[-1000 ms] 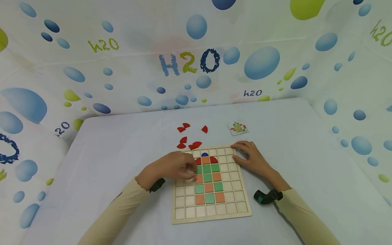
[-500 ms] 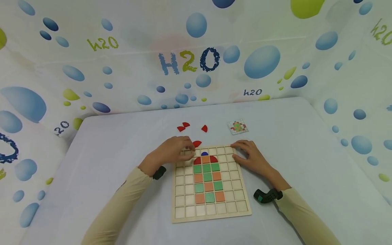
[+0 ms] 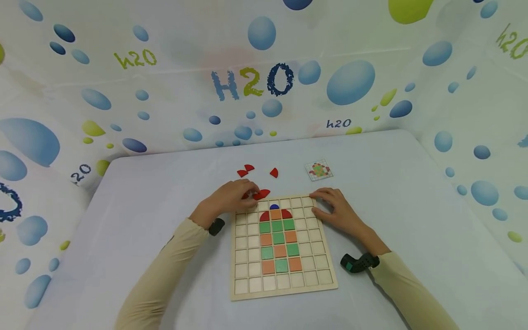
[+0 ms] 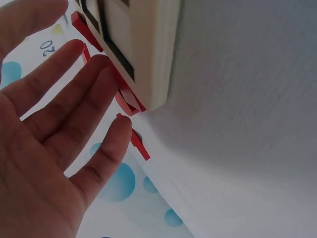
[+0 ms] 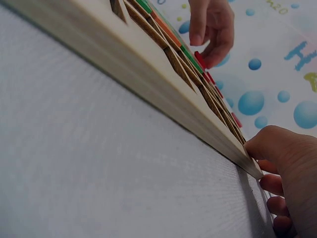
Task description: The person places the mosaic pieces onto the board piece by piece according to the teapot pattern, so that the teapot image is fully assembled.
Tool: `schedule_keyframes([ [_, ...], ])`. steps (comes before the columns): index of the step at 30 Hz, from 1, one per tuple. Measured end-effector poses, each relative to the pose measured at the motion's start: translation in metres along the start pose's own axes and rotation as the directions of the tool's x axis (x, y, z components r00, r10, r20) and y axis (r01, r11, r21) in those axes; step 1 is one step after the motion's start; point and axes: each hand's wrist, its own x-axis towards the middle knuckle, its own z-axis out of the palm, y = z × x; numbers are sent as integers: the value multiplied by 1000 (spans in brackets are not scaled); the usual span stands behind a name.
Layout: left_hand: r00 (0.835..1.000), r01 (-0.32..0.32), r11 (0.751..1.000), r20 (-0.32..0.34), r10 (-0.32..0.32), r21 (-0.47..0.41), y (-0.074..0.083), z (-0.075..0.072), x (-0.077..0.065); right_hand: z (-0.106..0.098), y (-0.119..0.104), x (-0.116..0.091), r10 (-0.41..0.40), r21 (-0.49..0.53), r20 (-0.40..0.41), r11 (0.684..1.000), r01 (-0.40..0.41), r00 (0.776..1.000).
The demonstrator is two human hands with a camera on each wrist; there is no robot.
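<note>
A wooden grid board (image 3: pixel 283 283) lies on the table with green and orange square tiles (image 3: pixel 278 238) in its middle columns. Two dark red quarter-circle pieces (image 3: pixel 264 216) and a blue half-round piece (image 3: pixel 274 206) sit in its upper rows. Over the board's far left corner, my left hand (image 3: pixel 231 197) reaches to loose red quarter-circle pieces (image 3: pixel 262 195). In the left wrist view its fingers are extended and slightly bent, with fingertips at red pieces (image 4: pixel 127 101) beside the board edge. My right hand (image 3: pixel 340 213) holds the far right corner between thumb and fingers.
Several more red quarter-circle pieces (image 3: pixel 243 173) lie farther back on the white table (image 3: pixel 165 183). A pattern card (image 3: pixel 319 170) with a coloured grid design lies behind the board, to the right. A printed cloth (image 3: pixel 185 68) hangs behind the table.
My left hand has moved from over the board's left columns, away from me, to the red pieces past its far edge. The right hand stays at the corner.
</note>
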Motion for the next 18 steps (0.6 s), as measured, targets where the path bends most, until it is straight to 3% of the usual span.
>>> schedule_keyframes([
  [18,999,-45,998,-30,46,33,-6,4,7,-1,-3,0,31,13,12,999,-31,999],
])
